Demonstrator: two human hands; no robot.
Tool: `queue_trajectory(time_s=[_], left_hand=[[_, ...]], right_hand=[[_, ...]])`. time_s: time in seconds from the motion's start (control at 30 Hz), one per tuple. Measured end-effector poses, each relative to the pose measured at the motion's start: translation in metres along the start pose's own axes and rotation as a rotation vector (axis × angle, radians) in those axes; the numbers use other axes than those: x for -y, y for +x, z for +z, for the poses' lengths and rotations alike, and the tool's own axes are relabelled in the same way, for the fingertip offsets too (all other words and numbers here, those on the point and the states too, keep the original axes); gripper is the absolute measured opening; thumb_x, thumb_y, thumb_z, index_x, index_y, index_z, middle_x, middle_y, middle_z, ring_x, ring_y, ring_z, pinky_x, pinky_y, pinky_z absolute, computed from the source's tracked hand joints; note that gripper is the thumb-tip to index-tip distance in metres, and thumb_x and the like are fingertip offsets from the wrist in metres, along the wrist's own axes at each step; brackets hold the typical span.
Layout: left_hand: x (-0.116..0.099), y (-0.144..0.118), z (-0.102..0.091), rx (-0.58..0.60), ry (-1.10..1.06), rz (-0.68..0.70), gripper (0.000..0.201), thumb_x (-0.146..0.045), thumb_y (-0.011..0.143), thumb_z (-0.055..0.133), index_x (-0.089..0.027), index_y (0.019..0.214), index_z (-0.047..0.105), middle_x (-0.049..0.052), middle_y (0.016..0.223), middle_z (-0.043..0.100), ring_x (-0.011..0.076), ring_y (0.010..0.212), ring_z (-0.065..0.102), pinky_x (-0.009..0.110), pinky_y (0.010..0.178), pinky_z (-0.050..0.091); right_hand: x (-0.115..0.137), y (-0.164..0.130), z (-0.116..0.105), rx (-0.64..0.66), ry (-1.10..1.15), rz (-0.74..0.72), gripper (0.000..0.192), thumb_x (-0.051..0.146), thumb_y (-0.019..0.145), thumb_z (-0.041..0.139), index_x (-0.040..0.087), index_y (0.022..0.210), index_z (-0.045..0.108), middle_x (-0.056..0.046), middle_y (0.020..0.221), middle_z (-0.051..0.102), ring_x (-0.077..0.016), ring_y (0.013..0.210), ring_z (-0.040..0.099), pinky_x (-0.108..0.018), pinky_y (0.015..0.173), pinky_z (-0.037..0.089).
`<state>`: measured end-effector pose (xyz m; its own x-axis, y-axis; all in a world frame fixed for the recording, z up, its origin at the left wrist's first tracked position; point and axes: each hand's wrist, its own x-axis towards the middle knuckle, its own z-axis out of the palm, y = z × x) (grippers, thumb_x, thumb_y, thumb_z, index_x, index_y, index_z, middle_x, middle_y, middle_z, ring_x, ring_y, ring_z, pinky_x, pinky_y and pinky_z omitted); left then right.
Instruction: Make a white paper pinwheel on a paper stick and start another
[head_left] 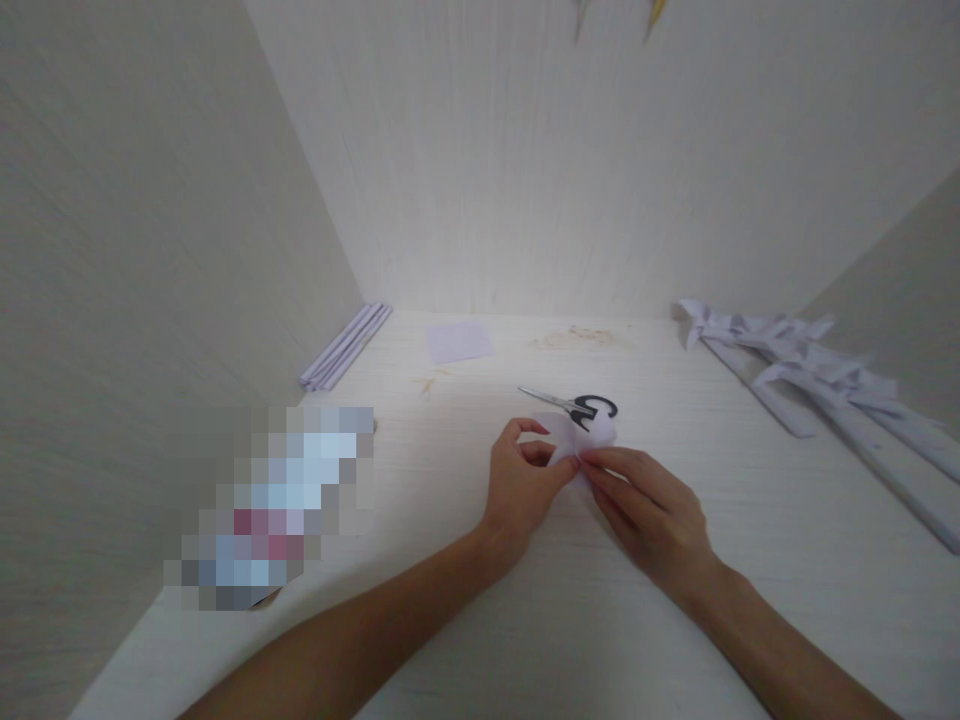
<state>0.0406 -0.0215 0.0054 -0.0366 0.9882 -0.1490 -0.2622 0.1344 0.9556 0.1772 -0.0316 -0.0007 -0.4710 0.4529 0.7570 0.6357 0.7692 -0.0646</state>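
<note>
Near the middle of the table [787,560], the left hand [517,490] and right hand [649,510] both pinch a small piece of pale paper [581,440], fingertips meeting at its near edge. The paper appears thin, light and limp; it would crease or tear easily and is best held at edges or folds. Scissors [574,405] lie just beyond it.

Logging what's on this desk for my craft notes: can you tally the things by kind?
Scissors: 1
Flat paper squares: 1
Small paper pieces pinched by left hand and right hand: 1
Bundles of paper strips: 1
Heaps of folded paper shapes: 1
Total: 5
</note>
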Motion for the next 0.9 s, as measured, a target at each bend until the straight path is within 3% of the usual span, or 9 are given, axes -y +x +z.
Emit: queue_trajectory(time_s=[0.9], left_hand=[[0.0034,0.003,-0.0011,-0.023,0.025,-0.02,0.038,-0.018,0.052,0.067,-0.018,0.082,0.043,-0.005,0.053,0.055,0.0084,0.047,0.05,0.019,0.046,0.036]], right_hand=[[-0.0025,-0.0025,-0.0037,-0.031,-0.03,-0.003,0.019,0.006,0.069,0.06,0.013,0.086,0.062,-0.009,0.087,0.068,-0.0204,0.085,0.06,-0.035,0.072,0.051]])
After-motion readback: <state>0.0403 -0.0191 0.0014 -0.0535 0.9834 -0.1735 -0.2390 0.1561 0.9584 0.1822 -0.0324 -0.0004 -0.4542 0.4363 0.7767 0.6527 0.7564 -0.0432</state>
